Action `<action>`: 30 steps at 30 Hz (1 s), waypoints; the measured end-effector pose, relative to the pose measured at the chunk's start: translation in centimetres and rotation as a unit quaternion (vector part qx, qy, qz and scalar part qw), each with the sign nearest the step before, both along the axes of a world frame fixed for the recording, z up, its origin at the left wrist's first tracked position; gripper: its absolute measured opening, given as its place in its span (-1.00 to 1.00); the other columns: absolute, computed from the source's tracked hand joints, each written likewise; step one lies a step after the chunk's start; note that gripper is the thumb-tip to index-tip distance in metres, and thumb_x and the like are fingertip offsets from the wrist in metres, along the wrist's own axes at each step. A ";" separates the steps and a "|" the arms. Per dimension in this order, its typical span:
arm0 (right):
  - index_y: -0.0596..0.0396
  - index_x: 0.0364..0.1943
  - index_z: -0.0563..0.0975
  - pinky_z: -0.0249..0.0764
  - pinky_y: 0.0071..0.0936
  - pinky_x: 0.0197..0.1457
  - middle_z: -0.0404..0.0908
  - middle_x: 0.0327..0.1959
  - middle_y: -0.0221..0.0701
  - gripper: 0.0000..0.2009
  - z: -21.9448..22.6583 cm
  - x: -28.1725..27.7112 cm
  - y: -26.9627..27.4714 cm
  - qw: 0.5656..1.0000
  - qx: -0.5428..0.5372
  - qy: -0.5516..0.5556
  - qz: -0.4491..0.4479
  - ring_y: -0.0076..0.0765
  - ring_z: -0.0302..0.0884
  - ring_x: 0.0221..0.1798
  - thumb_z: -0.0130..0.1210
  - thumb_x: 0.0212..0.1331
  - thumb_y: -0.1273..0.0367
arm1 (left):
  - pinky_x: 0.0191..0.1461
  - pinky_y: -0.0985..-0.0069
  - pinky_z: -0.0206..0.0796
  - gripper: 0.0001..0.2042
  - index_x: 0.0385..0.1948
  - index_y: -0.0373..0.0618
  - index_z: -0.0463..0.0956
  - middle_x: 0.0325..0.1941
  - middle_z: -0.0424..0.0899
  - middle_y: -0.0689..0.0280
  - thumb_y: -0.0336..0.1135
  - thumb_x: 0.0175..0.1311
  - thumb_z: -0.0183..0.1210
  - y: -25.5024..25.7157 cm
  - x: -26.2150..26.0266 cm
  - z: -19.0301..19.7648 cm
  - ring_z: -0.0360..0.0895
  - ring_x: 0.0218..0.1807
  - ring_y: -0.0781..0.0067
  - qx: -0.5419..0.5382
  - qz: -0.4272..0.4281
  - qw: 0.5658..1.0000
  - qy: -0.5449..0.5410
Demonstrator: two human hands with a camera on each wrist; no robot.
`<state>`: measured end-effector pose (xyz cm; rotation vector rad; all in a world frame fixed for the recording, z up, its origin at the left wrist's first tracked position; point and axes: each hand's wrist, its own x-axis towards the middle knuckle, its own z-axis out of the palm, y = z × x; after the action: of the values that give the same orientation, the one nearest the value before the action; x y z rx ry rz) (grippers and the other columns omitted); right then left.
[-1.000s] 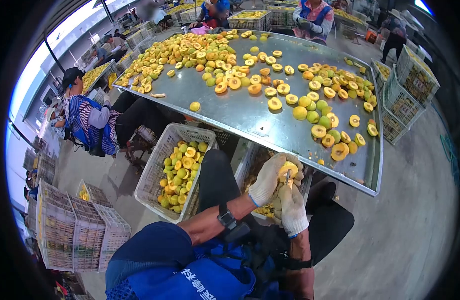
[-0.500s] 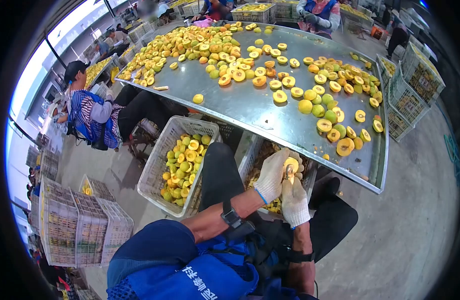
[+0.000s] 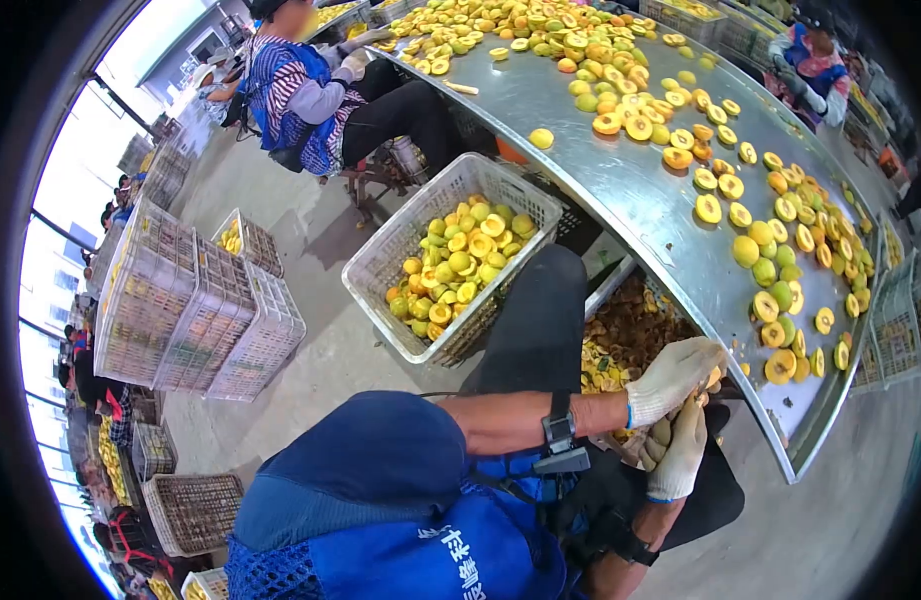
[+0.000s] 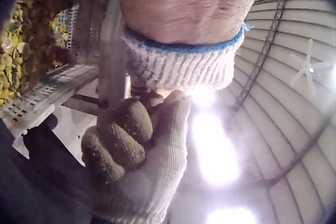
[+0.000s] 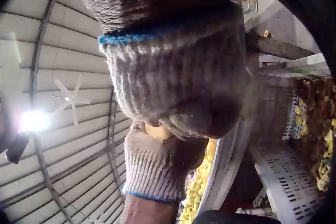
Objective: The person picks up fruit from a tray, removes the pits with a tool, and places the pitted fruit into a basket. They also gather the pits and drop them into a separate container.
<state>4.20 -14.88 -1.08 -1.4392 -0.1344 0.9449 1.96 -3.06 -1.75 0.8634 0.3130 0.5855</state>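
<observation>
In the head view my gloved left hand (image 3: 678,378) holds a halved yellow fruit (image 3: 715,377), mostly covered by the fingers. Just below it, my right hand (image 3: 681,452) has its fingers curled and its tip against the fruit, around a small metal tool that is barely visible. The left wrist view shows the left cuff (image 4: 181,69) above the curled fingers of the right hand (image 4: 139,153). A pale piece of the fruit (image 5: 158,132) shows between the right hand (image 5: 176,77) and the left hand (image 5: 157,163) in the right wrist view.
A metal table (image 3: 621,185) bears many halved fruits (image 3: 781,366). Under its edge stands a crate of brown and yellow scraps (image 3: 631,330). A crate of fruit (image 3: 366,268) is left of my knee, stacked crates (image 3: 156,300) farther left. A seated person (image 3: 301,100) is beyond.
The head view has swung left, so table and crates appear farther right. The fruit's cut face and the metal tool, plain before, are now mostly hidden by the hands, which remain together.
</observation>
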 end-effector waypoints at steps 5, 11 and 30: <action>-0.07 0.01 0.48 0.26 -0.66 -0.72 0.51 -0.51 -0.61 -0.68 -0.3 -0.3 0.1 0.993 0.045 0.107 0.011 -0.71 0.32 -0.70 -0.11 0.58 0.02 | -0.38 0.51 0.39 -0.69 -0.30 -0.18 0.53 -0.45 0.56 0.30 -0.09 0.50 0.08 0.7 0.2 -0.4 0.51 -0.45 0.50 -0.146 -0.009 0.985 0.087; -0.05 0.04 0.48 0.19 -0.70 -0.70 0.48 -0.53 -0.63 -0.66 -0.9 -0.3 0.3 0.996 -0.060 0.022 0.057 -0.74 0.29 -0.67 -0.07 0.56 0.02 | -0.36 0.37 0.45 -0.64 -0.24 -0.12 0.54 -0.40 0.60 0.24 0.04 0.41 0.12 4.2 -0.1 -2.6 0.60 -0.42 0.33 -0.283 0.016 0.948 0.149; 0.20 -0.15 0.54 0.37 -0.43 -0.37 0.48 -0.49 -0.44 -0.83 -1.2 -0.2 2.5 0.953 -0.101 -0.262 0.111 -0.53 0.41 -0.44 0.04 0.42 0.35 | 0.06 0.26 0.50 -0.45 0.13 -0.11 0.56 -0.09 0.68 0.26 0.21 0.59 -0.11 6.6 -4.6 -5.3 0.62 -0.05 0.30 -0.326 -0.068 0.942 0.044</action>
<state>4.01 -12.34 -2.33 -1.8712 -0.6173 0.7486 -2.65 3.54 -7.01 0.2638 0.4889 0.2801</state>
